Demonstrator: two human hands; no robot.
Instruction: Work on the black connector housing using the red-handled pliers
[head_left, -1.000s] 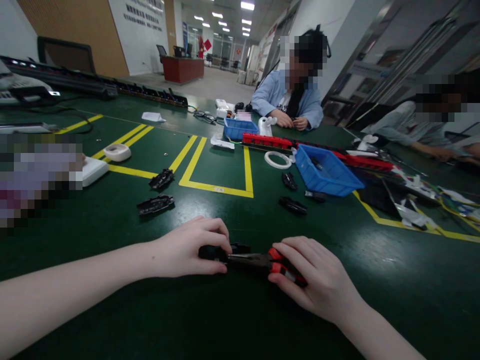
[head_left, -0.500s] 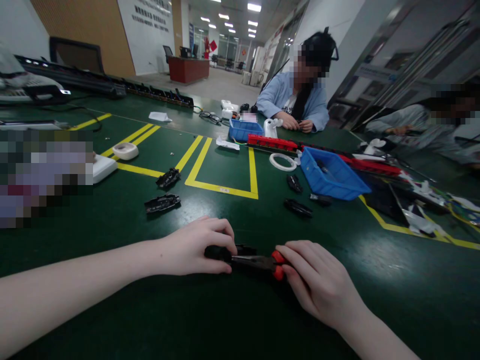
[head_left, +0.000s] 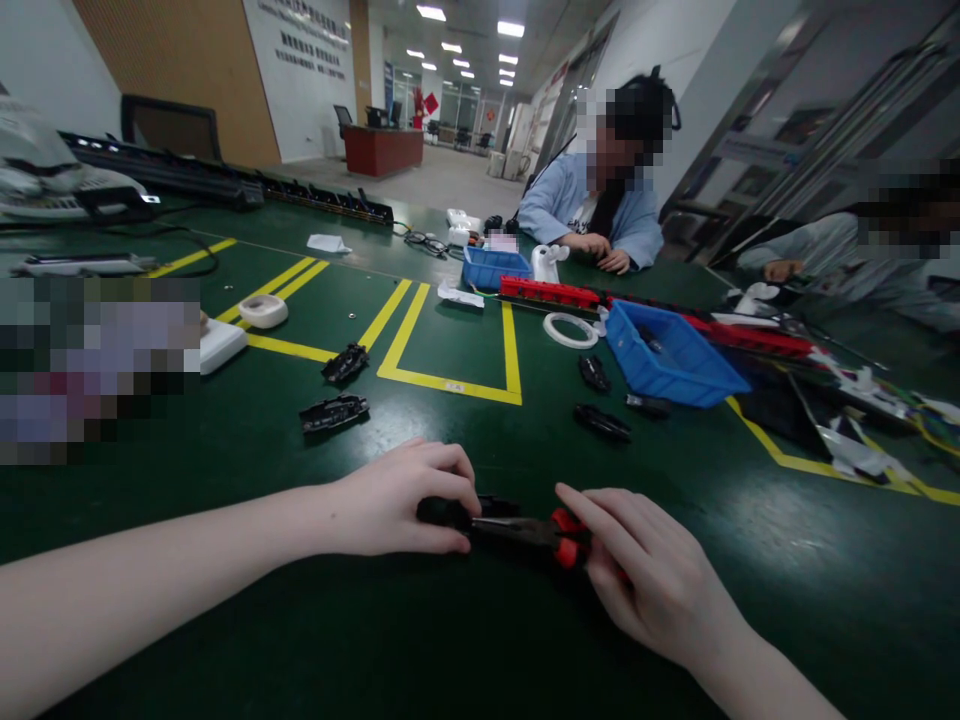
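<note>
In the head view my left hand (head_left: 409,500) is closed around a black plastic part (head_left: 436,512), its thumb below and fingers over the top. Long-nose pliers (head_left: 521,530) with red handles point left, their tips at the part by my left fingertips. Whether the tips grip anything is too small to tell. My right hand (head_left: 652,560) holds the plier handles, with the forefinger stretched out above them. Behind the pliers lies another dark piece (head_left: 499,504), partly hidden by my left fingers.
Black plastic pieces lie beyond my left hand (head_left: 334,413) and near a blue bin (head_left: 671,365) at right. A white ring (head_left: 570,330), a tape roll (head_left: 263,311) and red strips (head_left: 551,292) are farther back. A person in a light-blue top (head_left: 551,205) sits opposite.
My right hand has shifted slightly right and loosened on the plier handles, its forefinger lifting. My left hand keeps its hold on the black part. The whole view has moved slightly.
</note>
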